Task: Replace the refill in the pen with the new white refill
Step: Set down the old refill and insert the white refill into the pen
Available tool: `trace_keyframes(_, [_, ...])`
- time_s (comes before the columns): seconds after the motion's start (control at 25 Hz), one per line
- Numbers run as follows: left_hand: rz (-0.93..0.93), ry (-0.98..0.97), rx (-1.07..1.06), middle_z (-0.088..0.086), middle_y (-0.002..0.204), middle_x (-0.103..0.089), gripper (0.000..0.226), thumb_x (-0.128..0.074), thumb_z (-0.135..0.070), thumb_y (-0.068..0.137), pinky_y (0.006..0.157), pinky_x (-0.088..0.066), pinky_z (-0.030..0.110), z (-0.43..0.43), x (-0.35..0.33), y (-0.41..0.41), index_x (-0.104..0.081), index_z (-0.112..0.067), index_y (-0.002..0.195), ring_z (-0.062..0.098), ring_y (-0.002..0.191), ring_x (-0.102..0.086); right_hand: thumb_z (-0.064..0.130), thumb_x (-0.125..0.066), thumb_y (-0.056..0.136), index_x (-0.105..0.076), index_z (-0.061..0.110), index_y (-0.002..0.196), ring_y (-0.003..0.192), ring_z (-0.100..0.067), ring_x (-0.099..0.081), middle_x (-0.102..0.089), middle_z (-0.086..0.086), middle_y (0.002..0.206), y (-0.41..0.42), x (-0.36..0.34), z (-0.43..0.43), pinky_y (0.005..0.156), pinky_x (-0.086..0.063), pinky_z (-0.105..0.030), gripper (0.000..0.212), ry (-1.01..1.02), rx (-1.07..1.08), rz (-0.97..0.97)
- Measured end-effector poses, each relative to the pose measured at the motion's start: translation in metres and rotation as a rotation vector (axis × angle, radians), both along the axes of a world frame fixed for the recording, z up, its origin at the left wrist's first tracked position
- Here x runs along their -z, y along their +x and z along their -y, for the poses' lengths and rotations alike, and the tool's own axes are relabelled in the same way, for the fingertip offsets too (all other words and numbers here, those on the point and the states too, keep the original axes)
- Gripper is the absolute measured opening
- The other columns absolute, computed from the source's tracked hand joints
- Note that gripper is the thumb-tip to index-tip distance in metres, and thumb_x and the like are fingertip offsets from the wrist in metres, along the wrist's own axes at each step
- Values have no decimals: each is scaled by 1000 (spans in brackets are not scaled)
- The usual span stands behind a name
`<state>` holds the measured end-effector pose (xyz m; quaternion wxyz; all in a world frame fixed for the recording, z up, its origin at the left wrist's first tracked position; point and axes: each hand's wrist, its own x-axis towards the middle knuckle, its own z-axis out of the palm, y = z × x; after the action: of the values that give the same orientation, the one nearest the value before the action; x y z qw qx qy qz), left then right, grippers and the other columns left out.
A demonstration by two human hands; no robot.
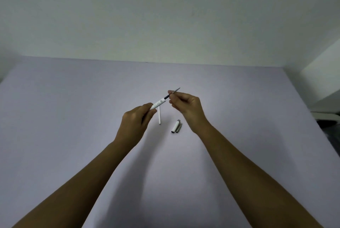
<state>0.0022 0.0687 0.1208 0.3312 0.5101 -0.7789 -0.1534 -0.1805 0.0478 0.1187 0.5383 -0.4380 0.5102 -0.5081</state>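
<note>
Nearest us, our left hand (pixel 137 121) is gripping the white pen barrel (pixel 158 104) above the counter (pixel 73 117). Our right hand (pixel 185 106) is pinching the dark refill (pixel 168 96) sticking from it. The new white refill (pixel 159 116) and pen cap (pixel 175 126) are lying on the counter between our hands.

Both bare forearms are stretched forward, hands raised and brought near each other.

The left hand (pixel 135 120) is curled shut, fingers turned toward the right hand (pixel 185 105), whose thumb and fingertips are pinched together just beyond the left.
</note>
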Motion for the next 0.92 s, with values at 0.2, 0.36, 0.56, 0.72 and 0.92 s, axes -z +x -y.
trace_keyframes(0.2, [12,-2,-18,9,56,-50,11,-55,-15,91,50,-38,34,2,-8,5,-61,-6,92,29,50,-46,20,-59,91,-71,25,84,82,0,-68,-73,12,80,-11,-20,19,70,-52,-13,15,26,101,239])
trace_keyframes(0.36, [6,14,-55,13,56,-52,11,-55,-15,91,49,-39,37,1,2,15,-61,-6,92,31,50,-46,20,-59,90,-68,19,85,77,-4,-68,-70,5,81,-19,-2,42,68,-53,-15,10,155,225,118])
trace_keyframes(0.56, [20,55,-86,15,56,-53,11,-55,-17,91,49,-42,41,8,20,25,-61,-7,90,34,52,-51,20,-66,84,-70,4,97,81,-18,-70,-75,-13,91,-9,65,58,85,-55,-32,21,271,153,-498])
trace_keyframes(0.72, [21,75,-107,15,56,-53,11,-56,-16,91,49,-43,42,21,33,32,-60,-7,88,35,51,-52,22,-67,82,-69,4,99,96,-26,-67,-75,-15,95,4,102,73,88,-50,-31,25,265,87,-790])
trace_keyframes(0.92, [1,91,-121,17,57,-55,13,-55,-16,91,50,-44,44,33,44,36,-60,-5,86,35,51,-52,22,-70,80,-70,4,97,95,-26,-66,-75,-13,95,12,128,87,75,-42,-21,24,278,85,-918])
